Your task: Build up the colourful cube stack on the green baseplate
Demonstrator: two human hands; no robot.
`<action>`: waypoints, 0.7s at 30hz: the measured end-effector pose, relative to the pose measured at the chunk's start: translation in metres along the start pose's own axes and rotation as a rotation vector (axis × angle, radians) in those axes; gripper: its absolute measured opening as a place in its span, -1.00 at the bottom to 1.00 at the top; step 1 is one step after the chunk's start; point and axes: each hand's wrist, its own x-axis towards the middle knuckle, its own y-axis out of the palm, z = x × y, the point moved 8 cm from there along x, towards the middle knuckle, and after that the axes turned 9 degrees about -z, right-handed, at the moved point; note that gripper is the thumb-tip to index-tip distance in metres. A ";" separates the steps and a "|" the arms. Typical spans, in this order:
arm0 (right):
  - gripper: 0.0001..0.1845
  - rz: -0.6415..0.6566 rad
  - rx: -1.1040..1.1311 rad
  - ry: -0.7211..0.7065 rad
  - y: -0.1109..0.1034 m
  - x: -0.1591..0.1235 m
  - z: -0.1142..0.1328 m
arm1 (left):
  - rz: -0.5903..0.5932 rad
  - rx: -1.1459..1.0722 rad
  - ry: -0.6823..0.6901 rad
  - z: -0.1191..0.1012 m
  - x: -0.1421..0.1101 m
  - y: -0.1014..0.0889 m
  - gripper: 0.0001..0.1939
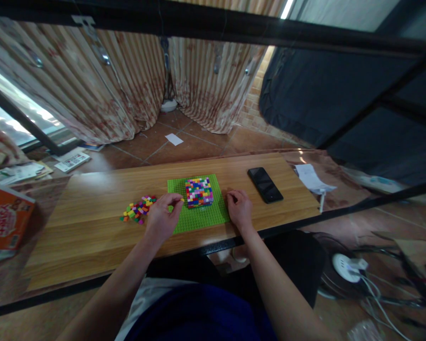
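one baseplate (199, 221) bears stacked bricks (199, 192); left grip (181, 199) pinches yellow brick (182, 200), right grip (229, 194) unclear.

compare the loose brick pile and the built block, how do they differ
The loose brick pile is scattered and uneven, while the built block is compact with fairly straight sides. The pile lies on the bare wood of the table; the block stands on the green baseplate. The pile looks low; the block rises clearly higher. Both are made of small bricks in many mixed colors.
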 end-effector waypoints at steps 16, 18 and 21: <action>-0.75 -0.005 -0.006 -0.006 0.000 0.000 0.001 | 0.026 -0.029 0.022 -0.003 0.005 0.017 -0.83; -0.75 -0.003 -0.005 -0.009 0.000 0.000 0.000 | 0.024 -0.026 0.019 -0.003 0.006 0.019 -0.84; -0.76 -0.004 0.008 -0.005 0.000 0.000 -0.001 | 0.021 -0.024 0.003 -0.001 0.008 0.022 -0.86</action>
